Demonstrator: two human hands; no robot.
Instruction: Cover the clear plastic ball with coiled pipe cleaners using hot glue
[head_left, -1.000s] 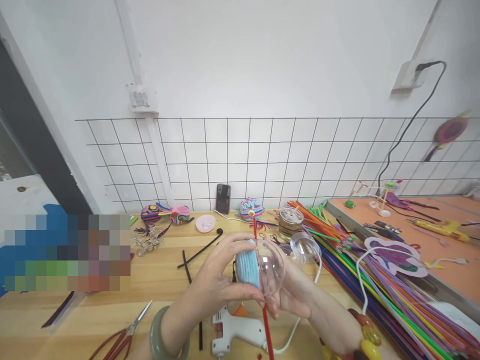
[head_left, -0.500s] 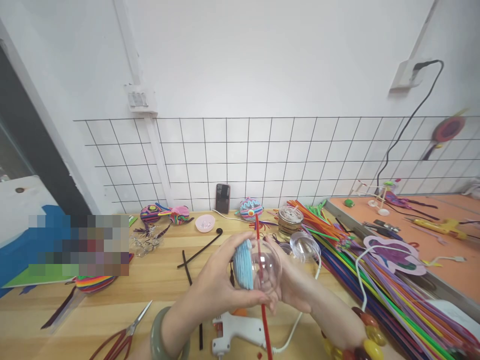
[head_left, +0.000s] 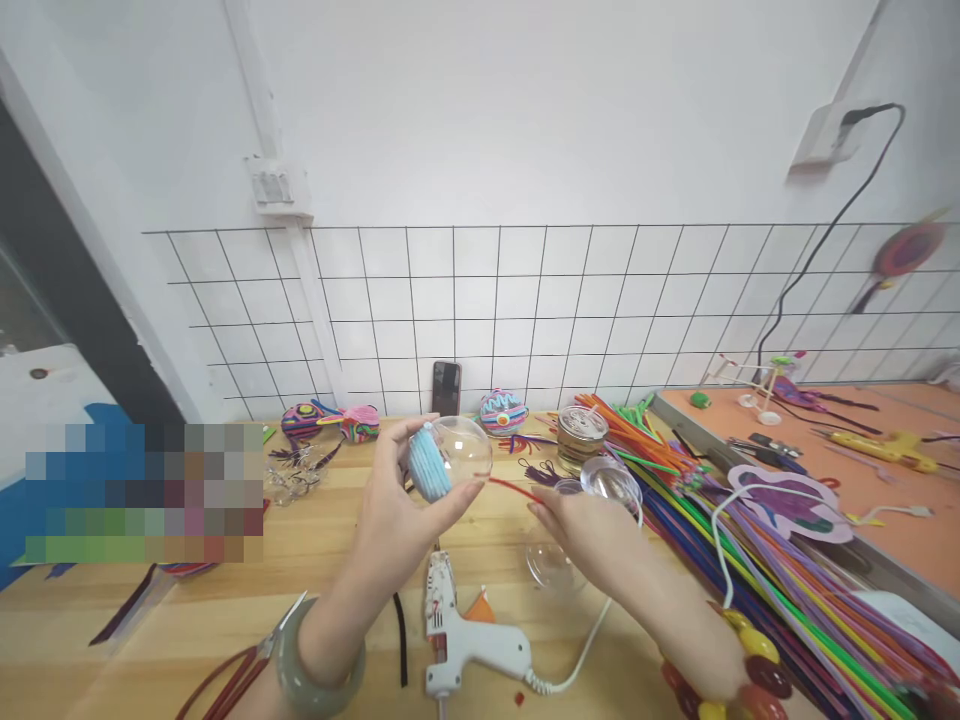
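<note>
The right hand [head_left: 592, 535] is now shifted off the clear ball [head_left: 469, 450], narrow fingers closed on the red strip [head_left: 516, 487], while the ball is gripped by the left hand [head_left: 397, 535] beyond the glue gun [head_left: 487, 645], leaving the strip apparently controlled separately.

The left hand [head_left: 399, 515] hides part of the clear ball [head_left: 468, 450] from us; the bottom edge cuts off our scissors [head_left: 241, 676] and bead bracelet [head_left: 763, 674].
</note>
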